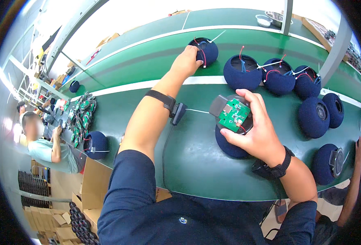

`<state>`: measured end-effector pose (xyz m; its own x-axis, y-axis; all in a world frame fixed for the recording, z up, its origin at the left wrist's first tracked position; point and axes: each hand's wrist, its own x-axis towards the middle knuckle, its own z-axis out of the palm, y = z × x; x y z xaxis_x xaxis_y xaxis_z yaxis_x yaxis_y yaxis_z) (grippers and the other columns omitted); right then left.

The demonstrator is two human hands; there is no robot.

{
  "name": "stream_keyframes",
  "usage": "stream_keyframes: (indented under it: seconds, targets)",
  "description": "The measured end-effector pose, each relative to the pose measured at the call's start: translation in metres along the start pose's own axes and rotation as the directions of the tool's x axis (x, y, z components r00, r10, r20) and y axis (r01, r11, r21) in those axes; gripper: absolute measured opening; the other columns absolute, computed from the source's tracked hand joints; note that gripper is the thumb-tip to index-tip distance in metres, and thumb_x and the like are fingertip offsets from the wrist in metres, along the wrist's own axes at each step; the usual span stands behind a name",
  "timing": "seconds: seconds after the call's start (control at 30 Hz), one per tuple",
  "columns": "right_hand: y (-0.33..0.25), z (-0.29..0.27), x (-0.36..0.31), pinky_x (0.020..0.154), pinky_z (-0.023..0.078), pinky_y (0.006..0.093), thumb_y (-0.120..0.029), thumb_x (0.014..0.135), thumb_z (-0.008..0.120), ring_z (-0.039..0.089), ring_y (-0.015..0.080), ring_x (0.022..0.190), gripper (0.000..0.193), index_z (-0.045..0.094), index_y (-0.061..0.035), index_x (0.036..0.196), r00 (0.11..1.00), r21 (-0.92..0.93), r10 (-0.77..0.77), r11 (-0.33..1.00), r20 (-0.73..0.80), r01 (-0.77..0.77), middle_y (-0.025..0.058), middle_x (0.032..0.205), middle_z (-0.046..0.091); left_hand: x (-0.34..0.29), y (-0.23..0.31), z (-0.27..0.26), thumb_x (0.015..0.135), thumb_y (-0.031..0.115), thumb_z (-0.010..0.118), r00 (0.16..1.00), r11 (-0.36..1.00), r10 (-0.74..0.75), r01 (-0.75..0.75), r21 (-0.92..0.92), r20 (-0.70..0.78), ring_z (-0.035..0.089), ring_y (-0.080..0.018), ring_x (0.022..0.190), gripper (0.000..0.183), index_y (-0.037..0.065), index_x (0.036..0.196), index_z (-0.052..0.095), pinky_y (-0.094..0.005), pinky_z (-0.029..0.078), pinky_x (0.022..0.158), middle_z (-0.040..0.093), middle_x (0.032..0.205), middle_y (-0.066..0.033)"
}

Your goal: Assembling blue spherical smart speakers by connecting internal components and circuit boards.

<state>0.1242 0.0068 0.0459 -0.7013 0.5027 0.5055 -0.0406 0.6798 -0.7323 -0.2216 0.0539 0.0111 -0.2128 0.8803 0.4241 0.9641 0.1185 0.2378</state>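
At the far side of the green bench, my left hand [186, 62] is closed on the rim of a round navy speaker housing [210, 52]. A red wire and a pale cable tie stick out of its open top. My right hand [264, 132] grips a round black speaker part with a green circuit board [234, 114] facing up. Just under it stands another navy housing [229, 146], mostly covered by the part and my hand. Whether the part touches that housing is hidden. A white tie [197, 110] points left from there.
Several open navy housings [279, 81] with wires line the back right. More housings [313, 118] stand at the right, near another person's hand [360, 151]. A heap of circuit-board parts [81, 116] lies at the left, beside a housing [96, 145]. A metal post [336, 53] rises at the right.
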Motion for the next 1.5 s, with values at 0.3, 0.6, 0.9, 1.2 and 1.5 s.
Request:
stream_keyframes:
  seconds: [0.3,0.6,0.9,1.2,1.5]
  targets:
    - [0.006,0.001,0.0,0.103,0.047,0.0397,-0.016,0.07,0.088,0.056,0.0331,0.118,0.084,0.044,-0.0015,0.139,0.999,-0.004,-0.035,0.999,-0.025,0.035,0.018,0.128,0.05,-0.037,0.018,-0.028,0.083,0.025,0.08,1.0,1.0,0.01,-0.01,0.0,0.004,0.063,-0.0399,0.11,0.051,0.0,0.121,0.056,-0.045,0.051,0.095,0.058,0.121,-0.0217]
    - [0.003,0.001,0.0,0.103,0.047,0.0393,-0.017,0.069,0.089,0.056,0.0321,0.118,0.084,0.044,-0.0014,0.139,0.999,0.008,-0.034,0.999,-0.01,0.034,0.0177,0.127,0.051,-0.078,0.059,-0.052,0.082,0.022,0.08,0.99,0.994,0.108,-0.105,-0.036,0.088,0.064,-0.0397,0.103,0.046,0.002,0.119,0.058,-0.0452,0.052,0.09,0.059,0.116,-0.0202]
    - [0.005,0.002,-0.003,0.102,0.046,0.0374,-0.012,0.076,0.074,0.056,0.0314,0.115,0.072,0.043,0.0009,0.141,0.998,0.202,0.058,0.978,-0.011,-0.055,0.0177,0.124,0.051,-0.12,0.098,-0.059,0.098,0.021,0.065,0.987,0.758,-0.135,0.043,-0.651,-0.092,0.061,-0.0104,0.078,0.034,0.002,0.126,0.063,-0.0262,0.051,0.065,0.066,0.109,-0.0098]
    - [0.015,-0.002,0.002,0.104,0.044,0.0387,-0.008,0.078,0.064,0.055,0.0339,0.116,0.068,0.044,0.0017,0.142,0.991,0.104,-0.131,0.986,0.022,0.128,0.0202,0.125,0.05,-0.17,0.156,-0.071,0.106,0.032,0.052,0.97,0.184,-0.136,0.227,-0.957,0.204,0.065,-0.012,0.078,0.044,0.002,0.138,0.055,-0.0251,0.052,0.056,0.067,0.109,-0.0089]
    - [0.021,-0.042,0.02,0.082,0.053,0.0369,-0.011,0.089,0.066,0.067,0.0284,0.09,0.016,0.069,-0.0001,0.102,0.99,-0.113,-0.142,0.984,0.0,0.141,0.0136,0.093,0.068,-0.176,0.149,-0.061,0.1,0.021,0.055,0.923,0.236,-0.375,0.184,-0.954,0.085,0.062,-0.0078,0.068,0.034,0.001,0.128,0.058,-0.0207,0.045,0.047,0.068,0.098,-0.0053]
